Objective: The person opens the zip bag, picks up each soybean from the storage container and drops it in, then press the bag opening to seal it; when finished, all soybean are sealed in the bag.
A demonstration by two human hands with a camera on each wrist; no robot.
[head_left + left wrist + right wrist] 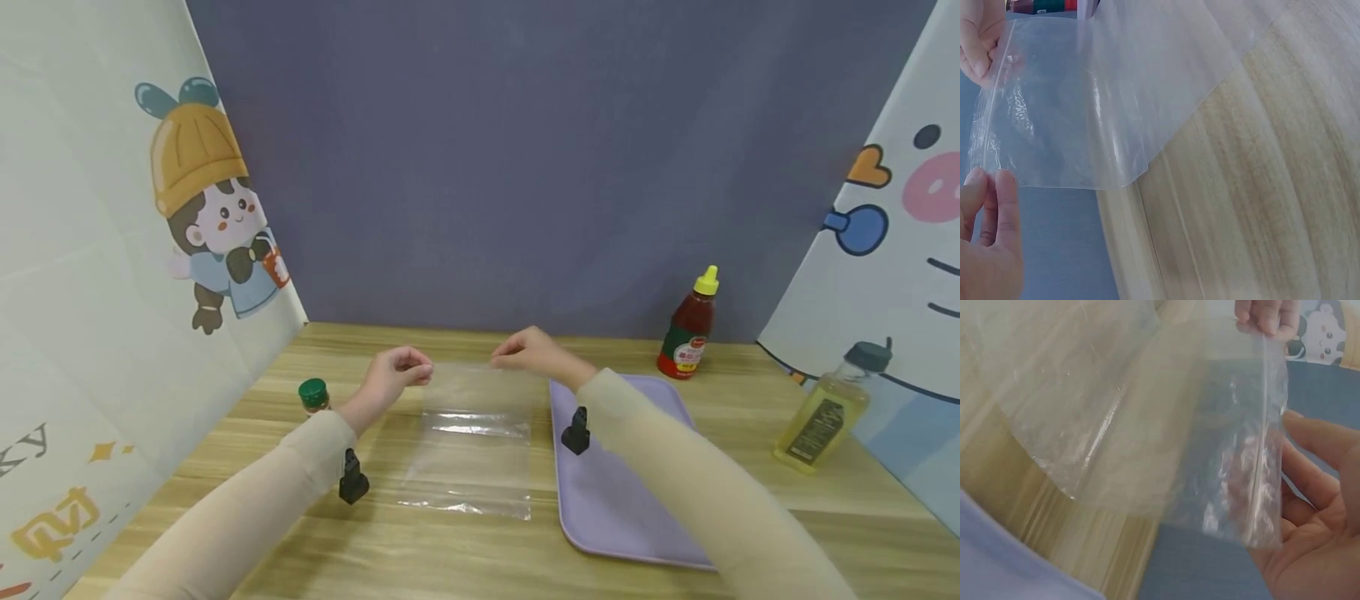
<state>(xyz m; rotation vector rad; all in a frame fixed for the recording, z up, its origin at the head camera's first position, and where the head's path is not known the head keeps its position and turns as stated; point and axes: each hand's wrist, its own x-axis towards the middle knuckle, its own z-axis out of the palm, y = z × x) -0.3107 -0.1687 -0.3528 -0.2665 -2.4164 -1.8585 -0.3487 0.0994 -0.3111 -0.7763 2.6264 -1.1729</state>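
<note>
A clear plastic zip bag [472, 454] hangs between the hands over the table, its zip edge at the top and a crease across its middle. My left hand [392, 382] pinches one end of the zip edge between thumb and fingers, as the left wrist view shows up close at the zip strip [991, 125]. At the other end my right hand [538, 354] holds the same edge; in the right wrist view its thumb [1319, 437] and fingers lie on either side of the film. Nothing shows inside the bag.
A lilac tray [600, 525] lies under the right forearm. Behind it stands a red sauce bottle [686, 337] with a yellow cap, and farther right an oil bottle [825, 412]. A green-capped jar [313, 393] is partly hidden by the left arm.
</note>
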